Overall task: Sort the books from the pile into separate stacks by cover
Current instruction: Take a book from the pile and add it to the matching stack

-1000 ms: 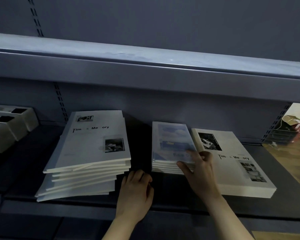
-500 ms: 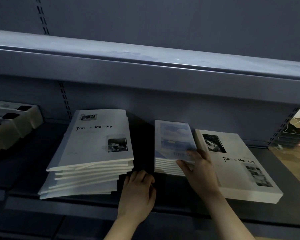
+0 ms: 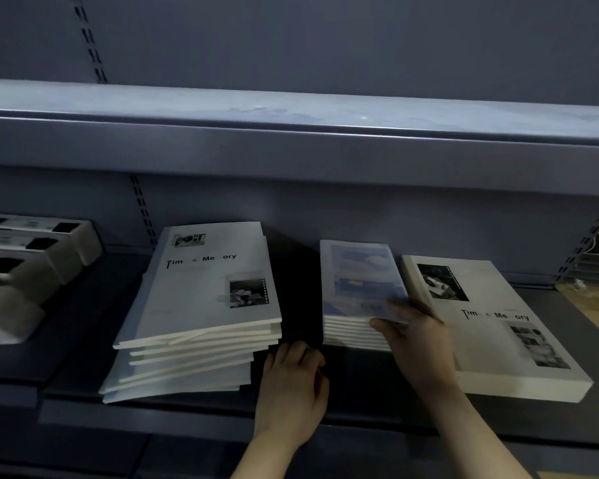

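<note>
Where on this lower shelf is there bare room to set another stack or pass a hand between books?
Widest gap: dark metal shelf between the untidy white-covered pile and the sky-blue-covered stack; the left hand rests at its front. A narrower strip separates that pile from the white boxes. Crowded: blue stack and neat white stack nearly touch, right hand gripping there.

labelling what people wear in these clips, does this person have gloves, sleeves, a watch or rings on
No gloves: the left hand and the right hand are both bare. No ring or watch shows on either, though the light is dim. The left forearm and the right forearm are bare down to the picture's bottom edge, so no sleeve is in view.
</note>
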Available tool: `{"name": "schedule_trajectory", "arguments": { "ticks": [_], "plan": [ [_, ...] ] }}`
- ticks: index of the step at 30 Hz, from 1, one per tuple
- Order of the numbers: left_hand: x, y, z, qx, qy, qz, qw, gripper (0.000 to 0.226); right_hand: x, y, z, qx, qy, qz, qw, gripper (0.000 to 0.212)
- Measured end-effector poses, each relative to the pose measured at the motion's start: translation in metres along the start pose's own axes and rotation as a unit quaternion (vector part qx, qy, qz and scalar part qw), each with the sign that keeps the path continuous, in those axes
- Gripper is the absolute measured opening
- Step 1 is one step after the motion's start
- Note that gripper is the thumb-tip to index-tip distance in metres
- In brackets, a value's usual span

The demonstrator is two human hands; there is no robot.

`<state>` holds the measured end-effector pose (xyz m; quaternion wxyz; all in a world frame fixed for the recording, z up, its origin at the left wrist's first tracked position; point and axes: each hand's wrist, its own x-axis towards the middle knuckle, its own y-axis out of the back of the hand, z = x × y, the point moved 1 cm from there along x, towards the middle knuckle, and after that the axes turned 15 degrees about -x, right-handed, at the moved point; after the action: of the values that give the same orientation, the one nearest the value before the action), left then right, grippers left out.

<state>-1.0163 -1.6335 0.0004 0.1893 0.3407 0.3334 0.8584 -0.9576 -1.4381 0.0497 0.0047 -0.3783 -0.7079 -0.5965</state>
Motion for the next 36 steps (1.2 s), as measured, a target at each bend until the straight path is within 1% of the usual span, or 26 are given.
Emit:
{"name": "schedule_trajectory", "arguments": {
  "ticks": [6,9,13,16,18,20,22,24,25,26,28,30,31,32,33,34,35,36],
  "plan": [
    [0.0,-0.001,-0.001,-0.008,0.005,-0.003,1.0,0.017,0.0,-0.001,0.003,0.011,0.01,0.005,1.0,0.037],
    [0.0,-0.001,-0.001,-0.007,0.002,-0.002,1.0,0.018,-0.001,-0.002,0.003,0.005,0.014,0.002,1.0,0.041],
    [-0.001,0.0,0.0,-0.001,0.004,-0.005,1.0,0.021,-0.008,-0.004,0.005,-0.015,0.023,-0.034,0.999,0.051],
    [-0.001,0.001,0.003,0.0,-0.001,-0.012,1.0,0.025,-0.023,-0.002,0.002,-0.011,0.05,0.014,0.999,0.052],
    [-0.002,0.003,0.005,-0.016,-0.011,-0.025,1.0,0.027,-0.037,0.0,-0.001,-0.002,0.073,0.067,0.995,0.047],
    [-0.004,0.01,0.011,-0.053,-0.027,-0.023,0.998,0.03,-0.049,0.0,-0.002,0.003,0.079,0.084,0.993,0.041],
    [-0.007,0.023,0.023,-0.089,-0.064,0.01,0.994,0.036,-0.058,-0.002,-0.001,-0.003,0.079,0.069,0.994,0.037],
    [-0.006,0.045,0.035,-0.099,-0.115,0.088,0.984,0.034,-0.064,-0.006,-0.001,-0.017,0.088,0.057,0.994,0.032],
    [-0.002,0.059,0.039,-0.093,-0.125,0.128,0.979,0.033,-0.066,-0.007,-0.001,-0.018,0.091,0.049,0.994,0.031],
    [0.003,0.076,0.041,-0.08,-0.117,0.16,0.977,0.032,-0.068,-0.008,-0.002,-0.015,0.091,0.038,0.995,0.029],
    [0.015,0.108,0.033,-0.033,-0.052,0.19,0.98,0.035,-0.072,-0.01,-0.004,-0.012,0.089,0.018,0.996,0.026],
    [0.026,0.137,0.019,0.035,0.056,0.186,0.98,0.043,-0.075,-0.012,-0.004,-0.015,0.088,0.001,0.996,0.025],
    [0.03,0.15,0.011,0.071,0.128,0.171,0.974,0.048,-0.077,-0.013,-0.003,-0.019,0.088,-0.006,0.996,0.026],
    [0.033,0.16,0.0,0.105,0.208,0.141,0.962,0.056,-0.079,-0.014,-0.002,-0.023,0.088,-0.013,0.996,0.026],
    [0.035,0.169,-0.01,0.132,0.283,0.097,0.945,0.065,-0.08,-0.015,-0.002,-0.027,0.089,-0.02,0.995,0.027],
    [0.035,0.176,-0.021,0.15,0.337,0.056,0.928,0.074,-0.081,-0.016,-0.001,-0.029,0.091,-0.024,0.995,0.027],
    [0.034,0.181,-0.031,0.16,0.367,0.033,0.916,0.082,-0.081,-0.016,0.0,-0.031,0.091,-0.027,0.995,0.026],
    [0.034,0.183,-0.039,0.164,0.377,0.029,0.911,0.089,-0.081,-0.017,0.0,-0.032,0.091,-0.029,0.995,0.026]
  ]
}}
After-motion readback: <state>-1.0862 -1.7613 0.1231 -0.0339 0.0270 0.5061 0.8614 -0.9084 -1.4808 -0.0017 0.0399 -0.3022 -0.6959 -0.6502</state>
